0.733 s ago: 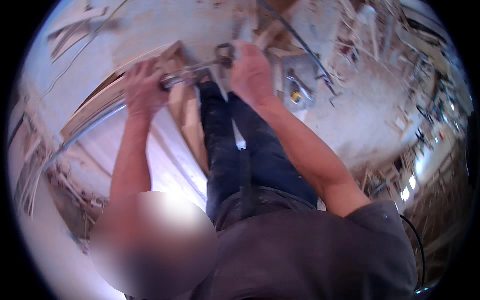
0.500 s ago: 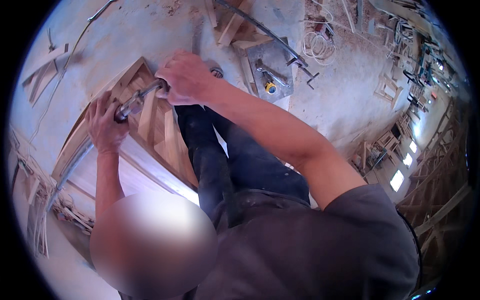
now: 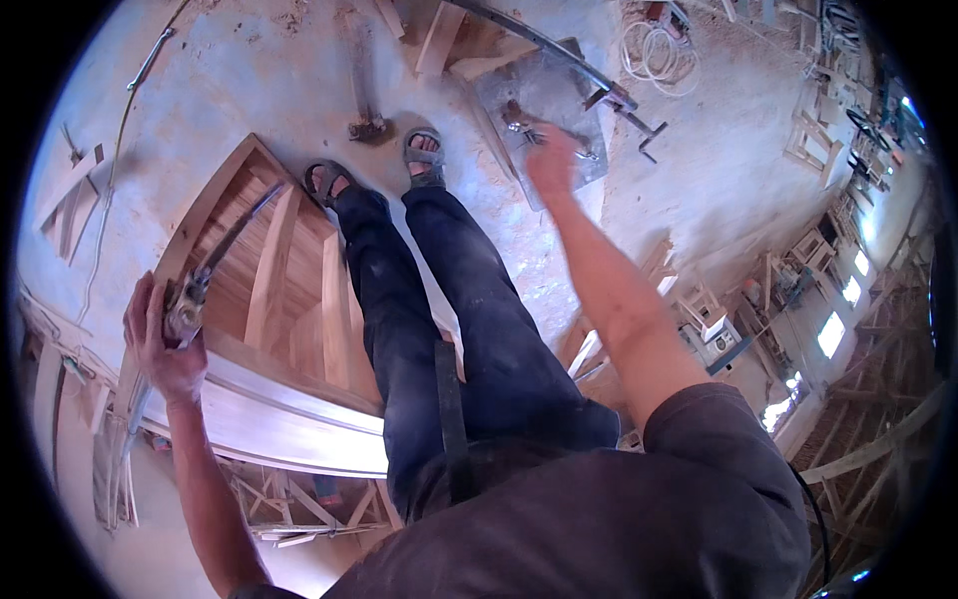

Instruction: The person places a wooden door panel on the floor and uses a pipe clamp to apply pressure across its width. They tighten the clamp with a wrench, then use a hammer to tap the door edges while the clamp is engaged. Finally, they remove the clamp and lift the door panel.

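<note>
The left hand [image 3: 160, 344] is clenching its grip around a metal bar clamp [image 3: 205, 278], its fingers hiding the clamp's head. The long grey bar is lying across the upper left corner of the wooden door frame [image 3: 289, 299]. Beyond the frame's far corner, the right hand [image 3: 551, 165] is blurring, grip released, above a grey metal plate [image 3: 544, 100].

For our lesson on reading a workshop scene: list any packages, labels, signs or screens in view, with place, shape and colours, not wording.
None can be made out: no package, label, sign or screen shows around the wooden frame, the clamp in the left hand, or the grey sheet by the right hand.
</note>
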